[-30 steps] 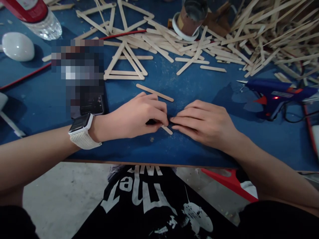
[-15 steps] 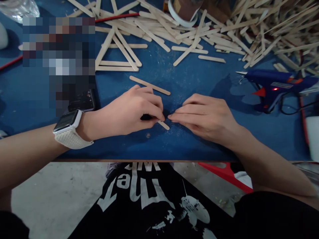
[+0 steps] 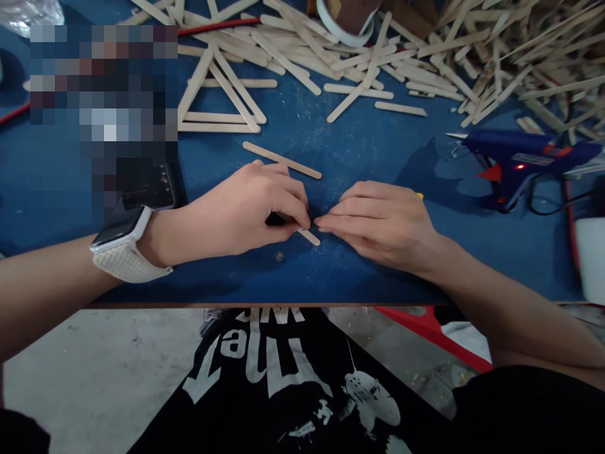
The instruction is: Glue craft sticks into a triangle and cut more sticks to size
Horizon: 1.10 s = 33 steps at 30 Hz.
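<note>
My left hand (image 3: 265, 205) is closed, its thumb and fingertips pinching a wooden craft stick (image 3: 309, 237) close to the table's front. Only one rounded end of that stick shows; my hand covers the rest. Facing it from the right, my right hand (image 3: 378, 217) has its fingers pressed together, their tips just beside the left fingertips. A small yellow bit (image 3: 420, 197) peeks out behind the right hand, and whatever the fingers grip is hidden. Just beyond the left hand lies another craft stick (image 3: 283, 160) on the blue table (image 3: 265, 277).
A blue glue gun (image 3: 515, 164) with a lit red light lies at the right. Craft sticks form triangles (image 3: 222, 88) at the back left, and a large loose heap (image 3: 501, 57) spreads behind. A phone (image 3: 158, 183) lies beyond my watch (image 3: 125, 243).
Both hands stay nearly in place, the right one turned slightly and a little nearer the left. The yellow bit now shows behind it. The view has shifted slightly.
</note>
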### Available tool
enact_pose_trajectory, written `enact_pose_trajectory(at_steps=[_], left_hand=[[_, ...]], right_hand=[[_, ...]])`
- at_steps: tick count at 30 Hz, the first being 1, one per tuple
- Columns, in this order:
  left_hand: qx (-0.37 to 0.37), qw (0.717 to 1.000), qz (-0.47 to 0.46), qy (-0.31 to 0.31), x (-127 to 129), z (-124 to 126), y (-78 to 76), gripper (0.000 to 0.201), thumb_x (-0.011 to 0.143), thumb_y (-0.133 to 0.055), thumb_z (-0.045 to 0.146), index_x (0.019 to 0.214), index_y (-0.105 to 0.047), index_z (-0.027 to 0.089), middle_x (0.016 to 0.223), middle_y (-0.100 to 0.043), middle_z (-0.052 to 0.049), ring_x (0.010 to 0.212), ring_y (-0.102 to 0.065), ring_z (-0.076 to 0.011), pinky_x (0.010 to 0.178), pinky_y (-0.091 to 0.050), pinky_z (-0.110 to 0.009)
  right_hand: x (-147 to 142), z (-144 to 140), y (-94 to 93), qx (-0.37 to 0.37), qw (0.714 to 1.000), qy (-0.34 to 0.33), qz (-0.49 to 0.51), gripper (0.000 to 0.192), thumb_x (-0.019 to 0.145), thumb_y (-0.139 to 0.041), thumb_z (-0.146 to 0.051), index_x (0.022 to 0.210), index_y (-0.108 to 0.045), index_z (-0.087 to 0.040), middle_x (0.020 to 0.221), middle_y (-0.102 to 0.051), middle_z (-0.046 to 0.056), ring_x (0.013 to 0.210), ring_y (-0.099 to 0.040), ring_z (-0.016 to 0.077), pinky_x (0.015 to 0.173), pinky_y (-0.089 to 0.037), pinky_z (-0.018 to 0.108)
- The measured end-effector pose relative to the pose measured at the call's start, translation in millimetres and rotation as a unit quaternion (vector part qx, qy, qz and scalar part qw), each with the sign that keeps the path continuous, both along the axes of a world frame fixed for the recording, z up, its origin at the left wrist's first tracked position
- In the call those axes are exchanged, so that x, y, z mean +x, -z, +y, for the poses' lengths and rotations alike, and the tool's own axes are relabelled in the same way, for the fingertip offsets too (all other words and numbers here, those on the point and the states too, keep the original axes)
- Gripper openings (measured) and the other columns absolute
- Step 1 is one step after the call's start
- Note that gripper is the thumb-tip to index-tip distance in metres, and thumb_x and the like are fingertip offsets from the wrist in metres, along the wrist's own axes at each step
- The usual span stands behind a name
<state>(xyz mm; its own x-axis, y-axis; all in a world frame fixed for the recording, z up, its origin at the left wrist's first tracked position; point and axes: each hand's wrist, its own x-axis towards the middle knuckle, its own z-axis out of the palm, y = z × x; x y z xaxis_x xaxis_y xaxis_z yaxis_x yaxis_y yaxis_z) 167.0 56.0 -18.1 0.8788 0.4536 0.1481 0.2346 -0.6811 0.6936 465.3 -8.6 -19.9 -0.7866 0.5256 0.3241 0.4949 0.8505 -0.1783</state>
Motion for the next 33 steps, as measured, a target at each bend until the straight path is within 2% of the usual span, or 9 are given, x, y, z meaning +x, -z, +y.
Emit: enact_pose_trajectory(at_steps=[7,12,17,21,26,33], left_hand=[[0.009,1.0,-0.001,0.0,-1.3,-0.3,-0.1,0.028,0.11,-0.067,0.019,0.104,-0.093,0.029,0.112,-0.091,-0.002,0.103,-0.079,-0.0256,0.098,-0.057,-0.042],[0.006,1.0,0.001,0.0,-0.6,0.6,-0.2,0.029,0.112,-0.065,0.021,0.105,-0.093,0.028,0.114,-0.09,-0.003,0.106,-0.078,-0.0258,0.1,-0.057,-0.043],[-0.007,1.0,-0.007,0.006,0.3,0.6,0.7,0.029,0.114,-0.066,0.022,0.112,-0.095,0.026,0.117,-0.092,-0.004,0.107,-0.078,-0.0254,0.101,-0.057,-0.042],[-0.008,1.0,-0.017,-0.001,-1.3,0.6,3.4,0.027,0.112,-0.069,0.021,0.112,-0.095,0.03,0.117,-0.092,-0.002,0.106,-0.078,-0.0246,0.101,-0.058,-0.042],[0.0,1.0,-0.026,-0.003,-2.6,1.0,6.5,0.026,0.111,-0.071,0.02,0.111,-0.095,0.031,0.116,-0.092,-0.002,0.104,-0.078,-0.025,0.098,-0.06,-0.044],[0.007,1.0,-0.024,0.002,-1.6,1.1,4.6,0.025,0.11,-0.072,0.017,0.11,-0.095,0.029,0.114,-0.092,-0.003,0.102,-0.078,-0.0253,0.1,-0.061,-0.045]], right_hand=[[-8.7,-1.6,3.0,0.01,1.0,0.012,0.003,0.023,0.124,-0.067,-0.019,0.124,-0.09,-0.025,0.109,-0.088,0.003,0.1,-0.077,0.0212,0.089,-0.07,0.037],[-8.0,-1.1,-3.4,0.037,0.999,0.003,-0.035,0.021,0.125,-0.068,-0.02,0.128,-0.088,-0.022,0.117,-0.091,0.005,0.102,-0.079,0.0227,0.085,-0.067,0.039],[1.7,-1.2,-7.8,0.01,1.0,0.019,-0.019,0.019,0.125,-0.069,-0.021,0.128,-0.087,-0.023,0.117,-0.091,0.004,0.105,-0.08,0.0218,0.085,-0.066,0.036],[5.0,-0.2,-7.9,-0.013,1.0,0.017,-0.009,0.019,0.126,-0.068,-0.023,0.128,-0.087,-0.024,0.117,-0.091,0.003,0.105,-0.08,0.0212,0.085,-0.066,0.036],[3.6,-0.1,-7.3,-0.021,0.999,0.018,-0.016,0.022,0.125,-0.067,-0.021,0.13,-0.089,-0.025,0.119,-0.092,0.004,0.104,-0.081,0.0225,0.083,-0.068,0.038],[-1.4,0.3,-6.6,-0.024,0.999,0.015,-0.027,0.023,0.125,-0.065,-0.019,0.122,-0.087,-0.023,0.111,-0.09,0.003,0.099,-0.078,0.0217,0.083,-0.065,0.037]])
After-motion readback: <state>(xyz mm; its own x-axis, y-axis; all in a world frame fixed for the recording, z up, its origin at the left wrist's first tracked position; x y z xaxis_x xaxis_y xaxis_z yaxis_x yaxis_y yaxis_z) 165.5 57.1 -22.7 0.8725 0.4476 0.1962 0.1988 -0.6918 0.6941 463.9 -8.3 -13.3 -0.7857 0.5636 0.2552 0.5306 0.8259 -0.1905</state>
